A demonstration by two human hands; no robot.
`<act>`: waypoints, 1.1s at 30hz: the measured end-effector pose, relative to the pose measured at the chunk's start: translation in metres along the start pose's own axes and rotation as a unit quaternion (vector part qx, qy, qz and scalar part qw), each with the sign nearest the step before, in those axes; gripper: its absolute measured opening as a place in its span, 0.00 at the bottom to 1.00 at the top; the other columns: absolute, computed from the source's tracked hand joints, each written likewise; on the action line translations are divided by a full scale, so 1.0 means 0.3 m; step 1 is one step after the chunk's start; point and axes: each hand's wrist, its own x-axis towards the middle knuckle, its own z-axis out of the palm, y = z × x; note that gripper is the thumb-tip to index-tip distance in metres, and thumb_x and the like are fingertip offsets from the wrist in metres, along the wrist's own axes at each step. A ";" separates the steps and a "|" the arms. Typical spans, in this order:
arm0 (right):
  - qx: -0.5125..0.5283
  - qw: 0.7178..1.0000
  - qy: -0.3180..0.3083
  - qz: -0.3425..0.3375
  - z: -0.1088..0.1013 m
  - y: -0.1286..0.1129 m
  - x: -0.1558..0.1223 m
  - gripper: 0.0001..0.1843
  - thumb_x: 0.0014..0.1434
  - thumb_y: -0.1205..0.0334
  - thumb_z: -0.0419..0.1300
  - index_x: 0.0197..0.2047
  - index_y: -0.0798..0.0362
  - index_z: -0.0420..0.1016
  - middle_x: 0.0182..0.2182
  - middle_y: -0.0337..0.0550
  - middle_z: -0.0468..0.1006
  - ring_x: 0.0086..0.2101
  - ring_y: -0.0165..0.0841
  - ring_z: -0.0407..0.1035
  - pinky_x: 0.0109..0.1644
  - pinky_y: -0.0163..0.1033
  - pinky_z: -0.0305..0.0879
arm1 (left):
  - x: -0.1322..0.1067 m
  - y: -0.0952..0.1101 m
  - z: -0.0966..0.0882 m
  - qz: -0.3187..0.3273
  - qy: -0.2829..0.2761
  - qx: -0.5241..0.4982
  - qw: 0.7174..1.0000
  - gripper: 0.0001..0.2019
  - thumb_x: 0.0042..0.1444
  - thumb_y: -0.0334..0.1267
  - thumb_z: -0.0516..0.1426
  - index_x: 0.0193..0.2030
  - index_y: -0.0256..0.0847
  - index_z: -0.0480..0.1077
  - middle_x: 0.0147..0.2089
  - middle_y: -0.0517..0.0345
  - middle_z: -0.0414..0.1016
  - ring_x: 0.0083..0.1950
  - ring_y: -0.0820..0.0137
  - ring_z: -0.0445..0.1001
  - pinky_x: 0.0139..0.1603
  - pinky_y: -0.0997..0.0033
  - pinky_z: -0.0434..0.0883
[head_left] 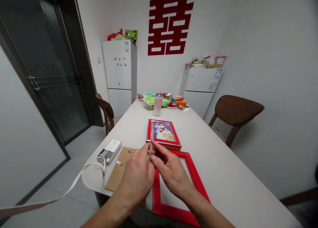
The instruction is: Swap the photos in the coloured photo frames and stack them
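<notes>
My left hand (137,171) and my right hand (169,170) meet above the white table (223,165), their fingertips pinching a thin pale strip (150,152) from either side. Below my right hand lies an empty red picture frame (155,201) with no glass or photo visible in it. Just beyond my fingers, a red frame holding a photo of two people (163,133) lies flat. A brown backing board (116,171) with small metal clips lies under my left hand's side. Near it sits a small white-and-silver device (109,151).
A long white ribbon (51,194) runs from the device over the table's left edge. A pink-capped bottle (157,105) and piled snacks stand at the far end. Wooden chairs and white refrigerators stand around; a glass door is on the left.
</notes>
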 end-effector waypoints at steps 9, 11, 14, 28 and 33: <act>-0.133 0.971 0.188 0.072 -0.175 0.195 -0.037 0.31 0.45 0.54 0.54 0.53 0.56 0.58 0.45 0.51 0.68 0.43 0.39 0.64 0.44 0.44 0.62 | 0.019 -0.109 0.095 -0.139 -0.025 -0.411 0.901 0.20 0.41 0.28 0.48 0.44 0.35 0.63 0.36 0.56 0.74 0.36 0.68 0.72 0.33 0.74 0.67; -0.009 0.973 0.154 0.172 -0.213 0.230 -0.059 0.34 0.47 0.54 0.52 0.57 0.55 0.50 0.37 0.48 0.74 0.34 0.37 0.70 0.36 0.42 0.66 | 0.004 -0.123 0.149 -0.177 -0.059 -0.467 0.865 0.21 0.39 0.27 0.48 0.44 0.34 0.62 0.35 0.56 0.74 0.34 0.68 0.72 0.31 0.74 0.68; 0.105 0.954 0.123 0.251 -0.254 0.248 -0.093 0.35 0.48 0.57 0.52 0.58 0.54 0.46 0.28 0.42 0.77 0.25 0.35 0.71 0.27 0.38 0.67 | -0.021 -0.145 0.218 -0.193 -0.111 -0.475 0.852 0.23 0.37 0.25 0.48 0.45 0.33 0.61 0.38 0.53 0.73 0.37 0.67 0.72 0.35 0.72 0.69; -0.131 0.955 0.119 0.239 -0.315 0.351 -0.068 0.29 0.48 0.61 0.47 0.54 0.61 0.56 0.24 0.43 0.77 0.23 0.34 0.71 0.24 0.35 0.64 | -0.117 -0.163 0.229 -0.020 -0.222 0.030 0.974 0.27 0.45 0.31 0.51 0.55 0.29 0.56 0.58 0.46 0.56 0.59 0.64 0.51 0.59 0.66 0.50; -0.358 0.911 0.083 0.188 -0.317 0.328 -0.065 0.22 0.50 0.60 0.45 0.48 0.56 0.64 0.30 0.46 0.76 0.28 0.34 0.70 0.29 0.35 0.61 | -0.126 -0.174 0.237 0.020 -0.239 0.077 0.968 0.25 0.44 0.31 0.51 0.53 0.30 0.59 0.57 0.46 0.58 0.60 0.62 0.49 0.60 0.66 0.49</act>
